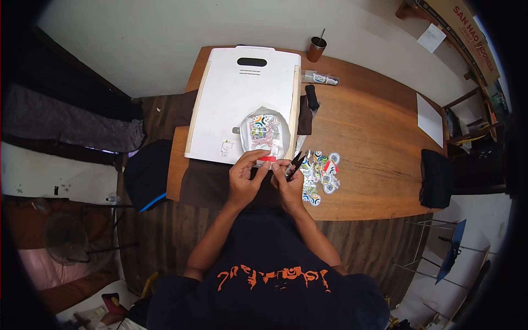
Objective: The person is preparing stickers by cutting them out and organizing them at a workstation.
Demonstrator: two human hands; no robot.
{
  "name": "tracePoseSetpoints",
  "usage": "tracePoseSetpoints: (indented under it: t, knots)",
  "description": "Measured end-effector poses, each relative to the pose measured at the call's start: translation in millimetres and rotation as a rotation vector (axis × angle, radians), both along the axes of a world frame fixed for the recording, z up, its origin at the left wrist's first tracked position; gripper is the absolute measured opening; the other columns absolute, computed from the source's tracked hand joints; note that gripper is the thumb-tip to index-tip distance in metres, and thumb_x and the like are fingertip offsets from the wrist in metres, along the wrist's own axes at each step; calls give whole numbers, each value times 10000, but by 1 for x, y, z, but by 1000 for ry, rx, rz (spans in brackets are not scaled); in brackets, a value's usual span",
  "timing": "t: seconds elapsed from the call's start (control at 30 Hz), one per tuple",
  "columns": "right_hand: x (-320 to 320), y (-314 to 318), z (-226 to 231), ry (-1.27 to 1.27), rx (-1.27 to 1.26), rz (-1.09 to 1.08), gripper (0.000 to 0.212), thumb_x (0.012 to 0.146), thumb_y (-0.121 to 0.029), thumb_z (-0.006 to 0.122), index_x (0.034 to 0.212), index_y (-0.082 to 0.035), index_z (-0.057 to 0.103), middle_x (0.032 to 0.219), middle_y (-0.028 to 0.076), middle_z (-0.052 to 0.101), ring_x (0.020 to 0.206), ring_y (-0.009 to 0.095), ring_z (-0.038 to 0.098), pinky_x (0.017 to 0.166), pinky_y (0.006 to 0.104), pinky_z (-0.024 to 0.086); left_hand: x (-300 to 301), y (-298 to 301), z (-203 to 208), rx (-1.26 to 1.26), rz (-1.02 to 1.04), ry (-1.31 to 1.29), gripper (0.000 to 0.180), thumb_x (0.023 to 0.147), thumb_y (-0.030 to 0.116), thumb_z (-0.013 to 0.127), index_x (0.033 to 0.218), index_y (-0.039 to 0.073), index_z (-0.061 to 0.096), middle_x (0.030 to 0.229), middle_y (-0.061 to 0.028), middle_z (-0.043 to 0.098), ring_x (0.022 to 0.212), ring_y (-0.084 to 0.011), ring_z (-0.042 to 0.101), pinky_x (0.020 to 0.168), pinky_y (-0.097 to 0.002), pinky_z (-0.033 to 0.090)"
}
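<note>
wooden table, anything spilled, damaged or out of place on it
No damage or liquid spill is visible. What looks untidy is the heap of colourful cutouts, loose and overlapping at uneven angles on the tabletop, just beside the right hand.

The counter [374,129] is smooth wood with a soft sheen; the board [236,99] looks like smooth, matt plastic, the bag [266,132] like thin, crinkled plastic; the stickers [311,171] look glossy, the shirt [253,242] matt cloth
</note>
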State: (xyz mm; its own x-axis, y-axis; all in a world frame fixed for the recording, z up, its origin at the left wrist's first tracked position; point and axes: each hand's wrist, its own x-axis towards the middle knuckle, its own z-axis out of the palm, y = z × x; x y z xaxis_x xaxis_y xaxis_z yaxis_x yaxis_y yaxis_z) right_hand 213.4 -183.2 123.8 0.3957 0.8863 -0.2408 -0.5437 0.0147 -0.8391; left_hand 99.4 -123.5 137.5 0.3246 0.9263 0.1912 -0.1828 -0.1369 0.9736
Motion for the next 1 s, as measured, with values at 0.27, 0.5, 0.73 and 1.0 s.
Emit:
tracePoseSetpoints:
  t: [0.27,0.5,0.73,1.0]
  knots:
    - [2,-2,-4,-19,3,44,143,952,-153,694,989,-32,630,650,-97,424,536,0,375,488,187,306,6,7,12,-94,-58,-70,332,902,-59,675,1196,-54,522,1032,-110,687,989,-126,643,890,-247,494]
    - [1,-4,-5,13,0,43,136,934,-145,711,977,-46,628,673,-101,424,550,-1,387,497,177,313,7,8,11,-149,0,-89,351,894,-54,691,1210,-67,538,976,-107,715,939,-105,656,863,-224,494]
    - [0,-2,-3,-8,-8,43,102,931,-100,701,969,-43,626,665,-97,415,540,0,383,486,183,304,6,6,9,-130,-3,-39,367,899,-55,680,1248,-74,567,994,-120,721,947,-109,661,868,-231,499]
    - [0,-6,-4,-30,5,61,73,936,-82,682,925,-41,623,653,-97,406,533,3,369,483,188,288,7,10,17,-164,-15,-99,377,915,-54,654,1275,-70,541,1057,-143,705,980,-146,669,885,-258,513]
